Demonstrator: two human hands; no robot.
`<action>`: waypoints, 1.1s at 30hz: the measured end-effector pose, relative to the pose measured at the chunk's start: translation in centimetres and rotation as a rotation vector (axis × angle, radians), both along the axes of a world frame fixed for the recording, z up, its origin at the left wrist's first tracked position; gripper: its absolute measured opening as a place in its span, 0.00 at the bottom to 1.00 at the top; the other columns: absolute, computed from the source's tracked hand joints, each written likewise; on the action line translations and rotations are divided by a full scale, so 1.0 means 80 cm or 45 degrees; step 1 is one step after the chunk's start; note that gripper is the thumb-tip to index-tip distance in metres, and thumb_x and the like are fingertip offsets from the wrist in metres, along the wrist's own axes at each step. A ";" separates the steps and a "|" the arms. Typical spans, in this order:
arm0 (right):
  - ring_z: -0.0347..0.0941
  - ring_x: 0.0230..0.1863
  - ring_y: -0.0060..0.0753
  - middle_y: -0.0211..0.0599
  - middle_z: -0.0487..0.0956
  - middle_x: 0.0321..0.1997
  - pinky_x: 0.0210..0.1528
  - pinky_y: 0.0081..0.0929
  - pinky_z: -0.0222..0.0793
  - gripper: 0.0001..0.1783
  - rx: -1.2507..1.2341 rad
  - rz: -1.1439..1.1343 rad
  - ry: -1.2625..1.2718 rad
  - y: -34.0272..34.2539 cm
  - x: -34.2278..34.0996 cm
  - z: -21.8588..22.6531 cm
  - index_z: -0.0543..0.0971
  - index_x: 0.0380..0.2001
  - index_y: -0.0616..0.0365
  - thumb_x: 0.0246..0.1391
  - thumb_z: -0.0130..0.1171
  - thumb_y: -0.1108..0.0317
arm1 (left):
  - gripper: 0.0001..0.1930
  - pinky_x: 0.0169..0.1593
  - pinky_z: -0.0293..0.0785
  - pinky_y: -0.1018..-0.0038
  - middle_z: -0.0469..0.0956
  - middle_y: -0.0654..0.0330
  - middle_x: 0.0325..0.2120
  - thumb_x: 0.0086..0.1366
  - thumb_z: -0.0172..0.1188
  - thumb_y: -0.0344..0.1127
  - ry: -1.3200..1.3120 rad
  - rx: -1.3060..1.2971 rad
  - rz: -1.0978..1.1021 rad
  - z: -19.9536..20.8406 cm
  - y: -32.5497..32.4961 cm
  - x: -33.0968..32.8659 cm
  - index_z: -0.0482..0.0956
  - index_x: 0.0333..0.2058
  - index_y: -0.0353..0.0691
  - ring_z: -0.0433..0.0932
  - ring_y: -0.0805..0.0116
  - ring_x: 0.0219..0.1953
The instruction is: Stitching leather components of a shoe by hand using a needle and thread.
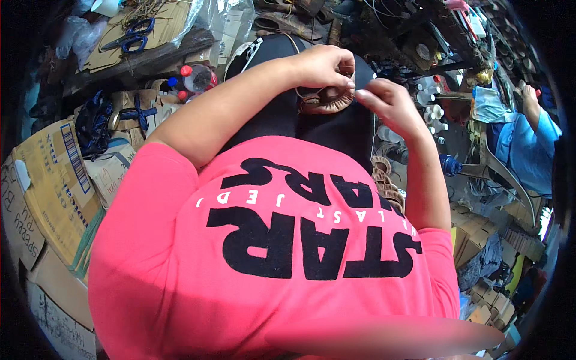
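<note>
A brown leather shoe piece [329,108] with a puckered, stitched-looking edge rests on my dark-trousered lap. My left hand [324,67] is over its far side, fingers curled in a pinch beside the leather. What the pinch holds is too small to tell. Just right of the shoe piece, my right hand [393,107] is raised with thumb and fingers drawn together. Whatever it grips does not show clearly. A thin strap [294,43] runs over my left thigh toward the shoe piece.
Similar brown pieces [387,183] are stacked by my right hip. Red-capped bottles [198,78] and blue-handled scissors [137,37] lie to the left, near cardboard boxes [57,174]. White bottles [433,111] stand on the right, where another person in a blue sleeve [528,150] sits.
</note>
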State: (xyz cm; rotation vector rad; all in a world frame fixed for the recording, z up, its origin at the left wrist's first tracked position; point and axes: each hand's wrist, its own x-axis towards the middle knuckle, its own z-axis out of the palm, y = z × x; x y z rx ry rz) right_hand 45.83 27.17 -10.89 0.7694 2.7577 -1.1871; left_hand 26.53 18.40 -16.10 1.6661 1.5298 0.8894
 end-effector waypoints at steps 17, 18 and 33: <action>0.56 0.23 0.14 0.21 0.61 0.19 0.24 0.19 0.52 0.15 -0.626 -0.398 0.502 -0.031 0.065 0.005 0.66 0.17 0.59 0.54 0.56 0.67 | 0.08 0.36 0.71 0.79 0.80 0.64 0.24 0.51 0.67 0.33 -0.452 -0.353 -0.071 -0.014 0.021 0.005 0.80 0.29 0.35 0.76 0.77 0.27; 0.58 0.24 0.14 0.21 0.63 0.21 0.26 0.17 0.53 0.14 -0.732 -0.366 0.677 -0.024 0.072 0.013 0.68 0.18 0.59 0.54 0.56 0.67 | 0.09 0.36 0.71 0.80 0.80 0.64 0.24 0.51 0.67 0.33 -0.512 -0.370 -0.077 -0.013 0.023 0.004 0.80 0.29 0.35 0.76 0.77 0.27; 0.70 0.27 0.31 0.36 0.70 0.25 0.31 0.26 0.65 0.12 0.086 -0.201 0.118 -0.028 0.037 -0.008 0.81 0.38 0.56 0.47 0.59 0.75 | 0.14 0.45 0.70 0.80 0.81 0.61 0.34 0.53 0.58 0.26 -0.506 -0.630 -0.300 0.005 0.023 -0.011 0.81 0.40 0.36 0.76 0.75 0.36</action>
